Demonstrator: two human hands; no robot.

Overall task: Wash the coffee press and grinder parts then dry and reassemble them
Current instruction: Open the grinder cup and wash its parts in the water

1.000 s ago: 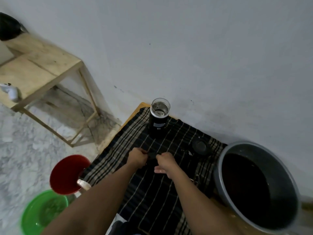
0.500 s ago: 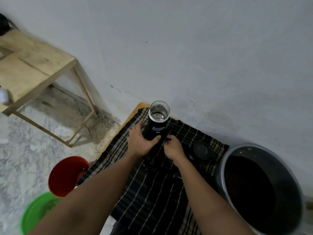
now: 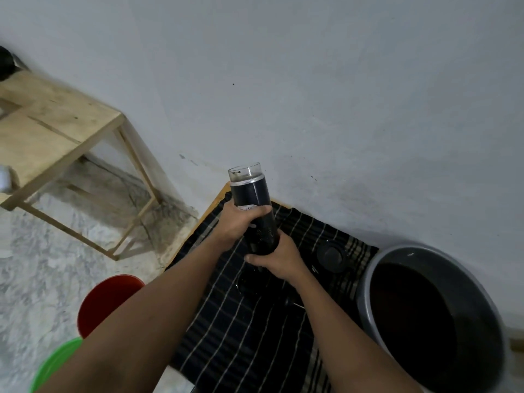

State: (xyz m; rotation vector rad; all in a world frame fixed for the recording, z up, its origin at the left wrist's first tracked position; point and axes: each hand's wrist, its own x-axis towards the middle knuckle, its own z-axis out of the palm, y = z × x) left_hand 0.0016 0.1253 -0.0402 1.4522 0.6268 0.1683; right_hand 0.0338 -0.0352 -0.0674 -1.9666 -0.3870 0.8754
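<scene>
red round bowl left of striped cloth, part hidden by forearm | left hand wraps black cylinder grinder, clear rim, held over cloth | right hand clasps its hidden base | dark round lid on cloth, indistinct | smooth grey basin right of cloth

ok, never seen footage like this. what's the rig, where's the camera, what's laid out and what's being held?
There is no machine here. A person works with two bare hands, filmed by one wide-angle camera worn on the head, looking forward and down. The left hand grips the middle of a black cylinder with a clear top, probably the grinder or press body. The right hand holds its lower end. Below is a dark striped cloth, where a round black lid lies. Right of the cloth sits a grey basin of dark liquid. To the left are a red bowl, a green bowl and a wooden table.
</scene>
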